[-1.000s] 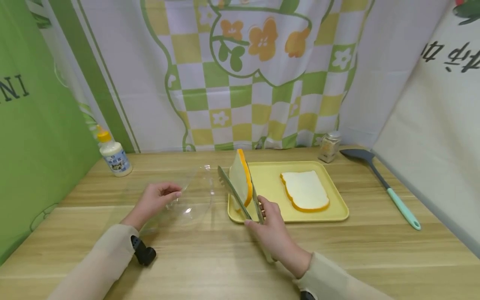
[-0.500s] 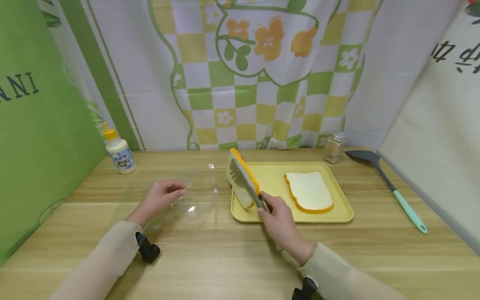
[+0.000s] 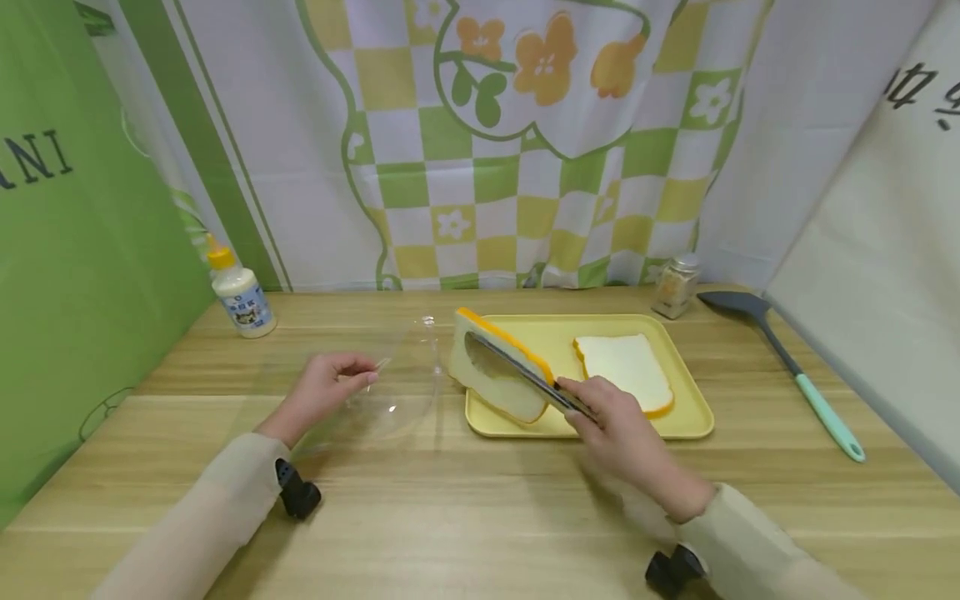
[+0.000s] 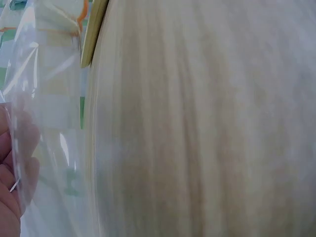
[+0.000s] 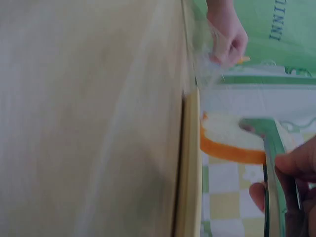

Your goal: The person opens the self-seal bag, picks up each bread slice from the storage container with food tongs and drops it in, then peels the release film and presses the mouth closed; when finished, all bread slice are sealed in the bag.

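Observation:
My left hand (image 3: 326,392) pinches the edge of a clear plastic bag (image 3: 408,408) over the left-middle table; in the left wrist view the see-through film (image 4: 54,98) lies in front of the fingertips. My right hand (image 3: 622,429) grips metal tongs (image 3: 525,373). Between the tongs' arms is a bread slice (image 3: 491,390) with an orange crust, tilted over the left end of a yellow tray (image 3: 558,327). In the right wrist view, one tong head presses on the slice's (image 5: 232,136) white face. A second bread slice (image 3: 626,367) lies flat on the tray's right half, partly behind my right hand.
A squeeze bottle (image 3: 243,300) with a yellow cap stands at the back left. Behind the tray's right corner is a small glass jar (image 3: 675,287). A spatula (image 3: 821,408) with a mint handle lies along the right. Fabric curtains (image 3: 495,183) enclose the table.
My right hand has moved right and turned the tongs, so the bread slice went from nearly upright to leaning left. The left hand still pinches the bag in about the same place.

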A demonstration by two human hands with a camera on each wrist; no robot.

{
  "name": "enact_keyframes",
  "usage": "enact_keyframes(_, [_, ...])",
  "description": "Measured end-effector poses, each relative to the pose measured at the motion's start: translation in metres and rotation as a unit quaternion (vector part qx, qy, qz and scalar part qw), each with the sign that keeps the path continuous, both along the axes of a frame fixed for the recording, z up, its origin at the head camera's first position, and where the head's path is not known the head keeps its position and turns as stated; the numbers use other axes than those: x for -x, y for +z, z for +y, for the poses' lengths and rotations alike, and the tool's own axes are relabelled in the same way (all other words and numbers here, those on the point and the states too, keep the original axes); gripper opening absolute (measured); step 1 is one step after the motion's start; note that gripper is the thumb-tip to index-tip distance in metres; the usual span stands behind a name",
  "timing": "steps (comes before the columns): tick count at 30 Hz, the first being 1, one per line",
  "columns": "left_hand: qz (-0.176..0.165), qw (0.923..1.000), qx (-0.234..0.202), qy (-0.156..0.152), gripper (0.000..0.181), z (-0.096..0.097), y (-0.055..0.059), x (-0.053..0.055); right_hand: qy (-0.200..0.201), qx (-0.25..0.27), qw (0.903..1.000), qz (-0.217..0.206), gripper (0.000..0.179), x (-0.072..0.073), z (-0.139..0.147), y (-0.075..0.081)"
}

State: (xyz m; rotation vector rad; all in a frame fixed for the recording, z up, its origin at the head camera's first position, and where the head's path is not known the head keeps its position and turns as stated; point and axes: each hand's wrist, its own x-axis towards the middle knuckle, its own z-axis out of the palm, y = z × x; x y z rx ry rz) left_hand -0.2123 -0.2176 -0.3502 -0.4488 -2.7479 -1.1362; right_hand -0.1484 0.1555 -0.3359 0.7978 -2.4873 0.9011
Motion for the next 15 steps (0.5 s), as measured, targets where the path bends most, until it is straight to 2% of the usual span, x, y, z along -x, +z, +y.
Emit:
enact_keyframes(3, [0.007,1.0,0.001,-0.002,0.019,0.001,-0.001,0.0,0.021,-0.044,0.9988,0.004,0.037,0.003,0.014,0.004])
enact_keyframes(9, [0.024,0.9996,0.01,-0.012,0.019,0.004,0.002,0.0,0.02,-0.123,0.9923,-0.002,0.034,0.009,0.027,0.0])
enact_keyframes(15, [0.032,0.9989,0.023,-0.027,0.018,0.009,0.003,-0.002,-0.004,-0.115,0.9933,-0.006,0.034,0.009,0.027,-0.002])
